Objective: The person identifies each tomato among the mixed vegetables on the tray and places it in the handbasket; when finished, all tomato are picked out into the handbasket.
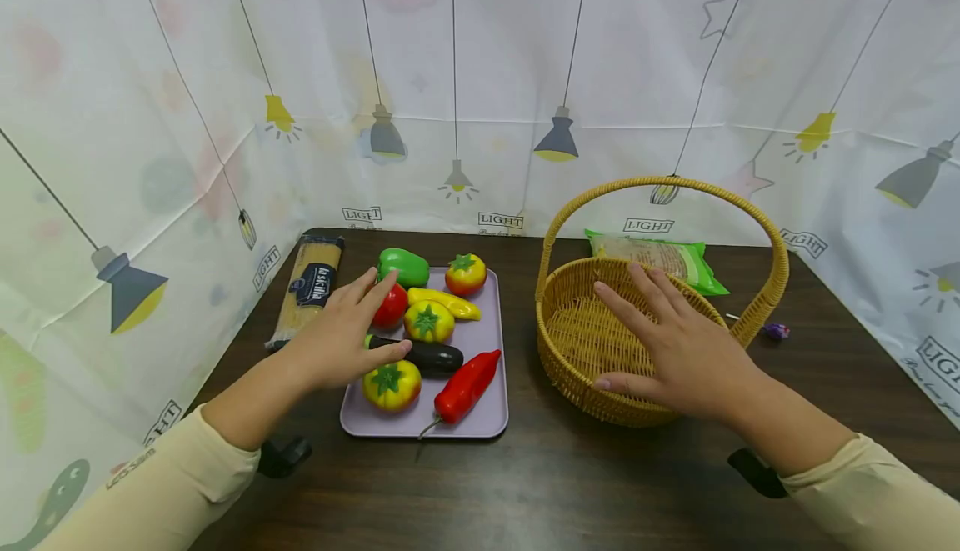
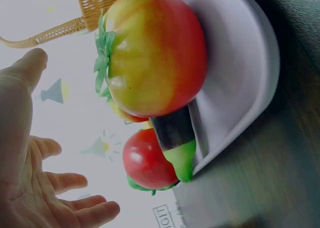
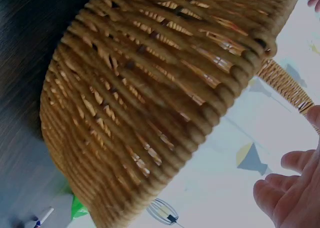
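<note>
My left hand [image 1: 337,338] hovers with spread fingers over the left side of a lilac tray [image 1: 480,413]. On the tray lie a green bell pepper [image 1: 405,267], a red tomato [image 1: 391,308], a yellow pepper [image 1: 450,304], an eggplant [image 1: 433,357], a red chili pepper [image 1: 468,387] and several yellow-red tomatoes [image 1: 393,385]. In the left wrist view, one such tomato [image 2: 155,53] sits near the hand, apart from the fingers [image 2: 65,182]. Over the front right of a wicker basket [image 1: 592,334] is my right hand [image 1: 682,351], its fingers spread. Neither hand holds anything.
A pack of spaghetti [image 1: 306,288] lies left of the tray. Behind the basket is a green-edged food bag [image 1: 652,257], and a wrapped lollipop [image 1: 776,331] lies to its right. The basket's tall handle [image 1: 667,181] stands upright. A printed curtain [image 1: 487,51] hangs behind the table.
</note>
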Demonstrator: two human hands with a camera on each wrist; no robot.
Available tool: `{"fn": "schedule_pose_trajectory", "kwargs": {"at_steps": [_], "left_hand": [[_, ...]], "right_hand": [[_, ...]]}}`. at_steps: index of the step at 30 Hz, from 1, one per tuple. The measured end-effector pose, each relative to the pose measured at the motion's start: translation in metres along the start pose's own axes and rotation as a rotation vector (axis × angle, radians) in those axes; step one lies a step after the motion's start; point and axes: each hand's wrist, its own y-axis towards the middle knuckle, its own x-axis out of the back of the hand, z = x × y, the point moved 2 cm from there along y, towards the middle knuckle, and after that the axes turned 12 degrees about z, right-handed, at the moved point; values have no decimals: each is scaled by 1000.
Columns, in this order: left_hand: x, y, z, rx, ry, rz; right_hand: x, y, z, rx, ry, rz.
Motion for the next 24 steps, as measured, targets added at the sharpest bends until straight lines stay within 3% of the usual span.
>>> {"fn": "schedule_pose_trajectory", "kwargs": {"at_steps": [24], "left_hand": [[-8,-14,33,56,-85,-15]], "right_hand": [[5,9,21,42,35,16]]}}
